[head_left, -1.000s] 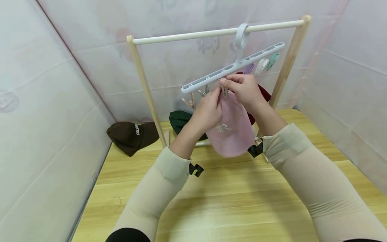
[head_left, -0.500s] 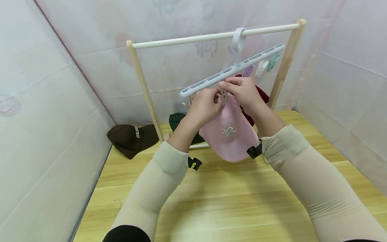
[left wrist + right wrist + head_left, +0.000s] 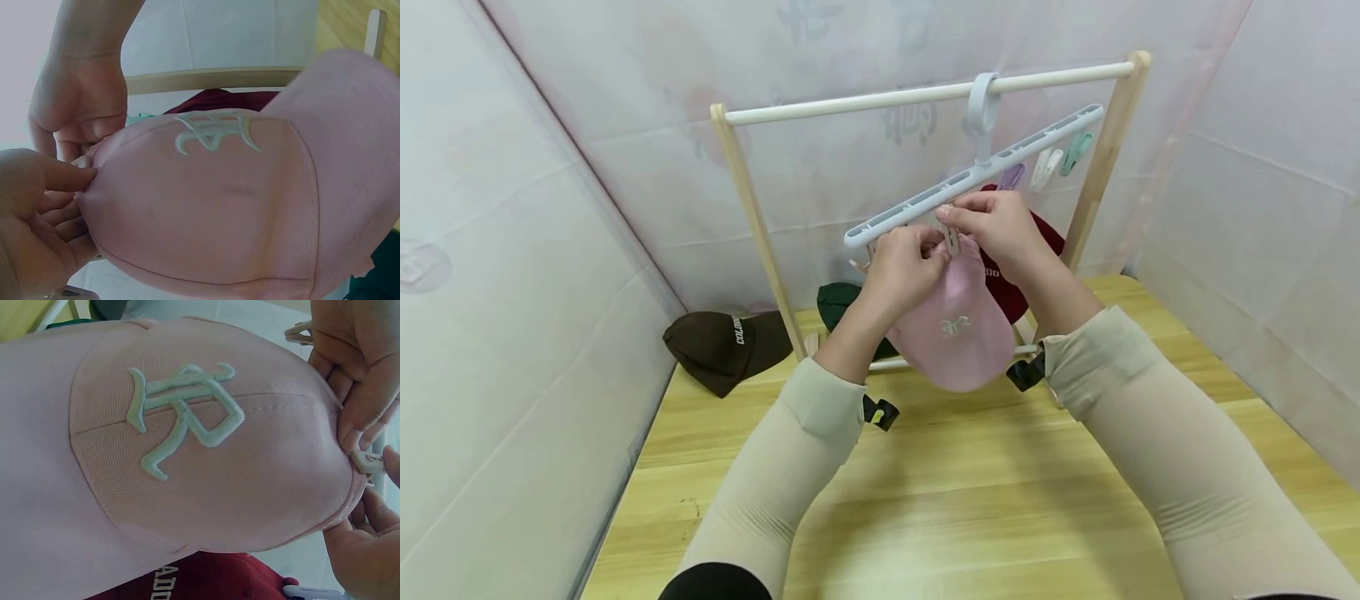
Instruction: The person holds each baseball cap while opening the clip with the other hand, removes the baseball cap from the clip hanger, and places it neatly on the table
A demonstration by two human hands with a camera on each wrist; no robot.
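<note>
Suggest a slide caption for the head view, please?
Both hands, left hand and right hand, hold a pink cap at a clip under the hanger.

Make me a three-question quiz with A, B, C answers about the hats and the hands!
1. Where is the brown cap? A on the rail, B on the wooden floor by the left wall, C in a hand.
2. What colour is the cap that both hands hold? A pink, B blue, C yellow.
3. What is the right hand doing? A lying flat, B pinching a clip, C waving.

Answers: 1 B, it lies left of the rack's post. 2 A, the pink cap hangs between the left hand and the right hand. 3 B, its fingers squeeze the clip under the hanger.
</note>
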